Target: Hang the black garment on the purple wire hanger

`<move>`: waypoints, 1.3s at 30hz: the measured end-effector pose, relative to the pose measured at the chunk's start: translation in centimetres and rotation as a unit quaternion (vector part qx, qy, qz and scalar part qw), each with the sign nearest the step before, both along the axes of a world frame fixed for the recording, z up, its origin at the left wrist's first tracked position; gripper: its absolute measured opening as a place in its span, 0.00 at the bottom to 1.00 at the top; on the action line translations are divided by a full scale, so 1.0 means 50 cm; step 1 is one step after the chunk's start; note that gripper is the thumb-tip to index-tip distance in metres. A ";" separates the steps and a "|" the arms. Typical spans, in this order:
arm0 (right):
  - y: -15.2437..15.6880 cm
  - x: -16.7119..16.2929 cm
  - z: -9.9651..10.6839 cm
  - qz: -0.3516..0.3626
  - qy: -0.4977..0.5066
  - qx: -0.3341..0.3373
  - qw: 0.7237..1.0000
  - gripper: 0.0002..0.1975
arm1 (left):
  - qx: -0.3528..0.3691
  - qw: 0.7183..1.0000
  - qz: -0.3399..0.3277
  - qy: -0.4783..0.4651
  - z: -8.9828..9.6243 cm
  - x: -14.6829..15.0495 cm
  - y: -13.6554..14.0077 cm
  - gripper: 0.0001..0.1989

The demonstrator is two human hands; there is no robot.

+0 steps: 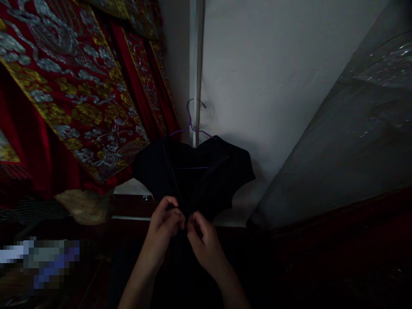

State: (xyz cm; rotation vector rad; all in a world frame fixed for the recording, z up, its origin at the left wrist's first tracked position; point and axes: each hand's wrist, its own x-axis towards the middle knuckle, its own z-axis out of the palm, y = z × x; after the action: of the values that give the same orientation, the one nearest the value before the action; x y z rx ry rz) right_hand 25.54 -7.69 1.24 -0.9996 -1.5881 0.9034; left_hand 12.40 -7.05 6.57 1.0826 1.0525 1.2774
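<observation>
A dark short-sleeved garment (219,176) hangs on a thin purple hanger (190,124) in front of me, its front parted in a V at the neck. At the bottom of that V, my left hand (167,221) pinches the left edge of the opening, with the index finger bent above the thumb. My right hand (201,234) pinches the other edge close beside it, fingers curled. The two hands nearly touch. Whatever small fastening may lie between the fingertips is too dark to make out, and the lower garment fades into shadow.
Red cloth (80,98) with gold and silver embroidery hangs at the left. Behind the garment stand a pale wall (273,77) and a narrow vertical metal strip (195,51). Shiny translucent sheeting (341,133) slants down at the right. A blurred patch (41,262) lies lower left.
</observation>
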 end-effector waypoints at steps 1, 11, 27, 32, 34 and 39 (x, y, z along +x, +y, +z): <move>-0.001 -0.001 -0.002 -0.004 0.004 0.003 1.000 0.06 | 0.000 1.000 0.002 -0.022 -0.003 0.006 -0.003 0.16; 0.038 -0.003 -0.024 -0.012 -0.034 0.020 0.999 0.05 | 0.012 0.986 0.068 -0.154 0.062 0.028 0.074 0.24; 0.033 0.037 -0.097 -0.043 -0.086 0.039 0.995 0.10 | 0.052 0.967 0.036 -0.247 0.229 0.048 0.201 0.16; 0.030 0.055 -0.112 -0.025 -0.081 0.014 0.996 0.10 | 0.067 0.976 0.022 -0.204 0.214 0.052 0.193 0.17; 0.044 0.062 -0.093 -0.010 -0.077 0.008 0.997 0.09 | 0.095 0.980 0.009 -0.173 0.207 0.051 0.185 0.17; 0.103 0.079 0.051 -0.028 -0.024 0.083 0.996 0.10 | 0.180 0.980 -0.007 -0.079 0.195 0.047 0.168 0.16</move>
State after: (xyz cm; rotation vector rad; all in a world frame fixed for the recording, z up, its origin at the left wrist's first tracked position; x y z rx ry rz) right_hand 29.47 -2.54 3.77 -0.9494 -1.6392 0.7002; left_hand 14.77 1.35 16.32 1.2309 0.7086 1.5539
